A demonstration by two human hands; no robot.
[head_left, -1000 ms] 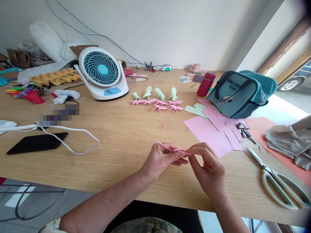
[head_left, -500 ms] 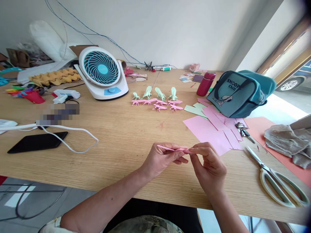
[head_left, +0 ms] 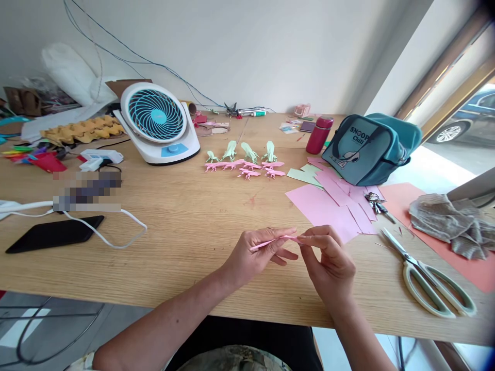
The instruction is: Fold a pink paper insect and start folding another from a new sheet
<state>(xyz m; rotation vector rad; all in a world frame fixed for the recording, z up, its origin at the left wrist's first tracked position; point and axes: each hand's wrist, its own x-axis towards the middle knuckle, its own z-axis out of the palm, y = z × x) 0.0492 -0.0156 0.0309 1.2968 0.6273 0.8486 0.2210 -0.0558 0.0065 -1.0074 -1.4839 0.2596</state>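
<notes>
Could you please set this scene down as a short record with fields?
Left grip: holding a folded pink piece
Right grip: pinching the right end of that piece
Green figures: four, in a row on the table
Pink figures: several, just in front of the green ones
Pink sheets: loose, in front of the bag
Bottle: red, upright, left of the bag
Scissors: on the table, right of the right grip

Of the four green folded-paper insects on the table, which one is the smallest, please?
The leftmost green folded-paper insect: it stands clearly lower, whereas the three other green insects have much larger raised parts.
</notes>
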